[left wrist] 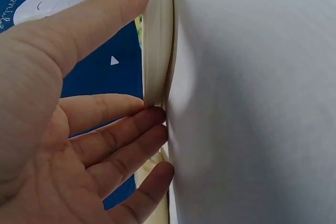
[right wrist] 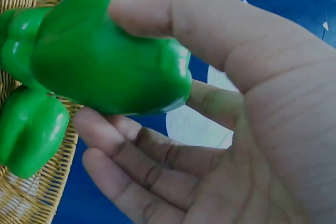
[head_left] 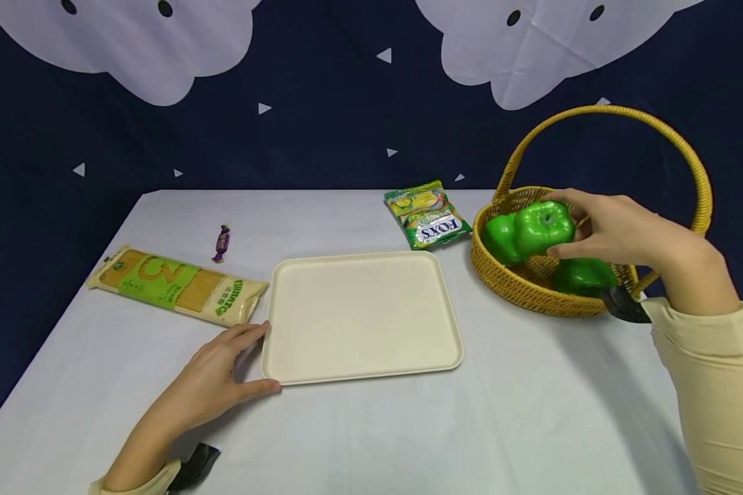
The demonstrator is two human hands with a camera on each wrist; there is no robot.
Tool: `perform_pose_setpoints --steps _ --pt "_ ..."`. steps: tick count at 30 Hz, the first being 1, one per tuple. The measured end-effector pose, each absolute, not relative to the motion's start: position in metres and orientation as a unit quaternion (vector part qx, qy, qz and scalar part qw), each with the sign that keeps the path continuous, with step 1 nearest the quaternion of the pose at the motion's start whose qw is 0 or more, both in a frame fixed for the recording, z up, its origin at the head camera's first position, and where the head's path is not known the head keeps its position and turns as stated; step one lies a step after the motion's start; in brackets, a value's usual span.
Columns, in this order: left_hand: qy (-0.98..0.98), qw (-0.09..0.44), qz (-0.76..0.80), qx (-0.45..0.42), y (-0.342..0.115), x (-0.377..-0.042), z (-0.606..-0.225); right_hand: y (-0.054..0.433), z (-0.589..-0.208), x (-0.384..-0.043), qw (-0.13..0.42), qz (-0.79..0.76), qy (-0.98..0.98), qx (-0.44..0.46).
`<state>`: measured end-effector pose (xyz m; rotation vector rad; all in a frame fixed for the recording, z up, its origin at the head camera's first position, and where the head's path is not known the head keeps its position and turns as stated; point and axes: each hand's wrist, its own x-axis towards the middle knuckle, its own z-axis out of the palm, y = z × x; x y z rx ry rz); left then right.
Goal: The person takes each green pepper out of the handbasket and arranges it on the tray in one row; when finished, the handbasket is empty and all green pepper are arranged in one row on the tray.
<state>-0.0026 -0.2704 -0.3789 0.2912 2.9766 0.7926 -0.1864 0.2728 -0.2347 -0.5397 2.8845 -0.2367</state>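
In the head view my right hand [head_left: 631,230] grips a green bell pepper [head_left: 543,227] by its side, inside the handle of a yellow wicker basket [head_left: 517,294]. The thumb lies across the pepper [right wrist: 105,51] in the right wrist view, with fingers on the other side. Two more green bell peppers sit in the basket, one at the left [head_left: 499,237] and one at the right [head_left: 585,276]. At the left end of a cream tray [head_left: 362,316], my left hand [head_left: 210,381] rests with thumb and fingers spread, fingertips touching the rim.
A pasta packet [head_left: 179,285] lies left of the tray, its end close to the rim. Behind it is a small purple-wrapped candy [head_left: 221,244]. A green FOX'S bag [head_left: 428,214] lies between tray and basket, near the back edge. A dark blue patterned cloth [head_left: 322,124] hangs behind.
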Motion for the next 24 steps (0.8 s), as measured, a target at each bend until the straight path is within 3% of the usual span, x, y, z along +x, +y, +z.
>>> perform_pose_setpoints --steps 24 --pt "0.959 0.022 0.266 0.091 -0.271 -0.001 -0.378 0.223 -0.238 -0.183 0.067 -0.162 0.959 -0.221"
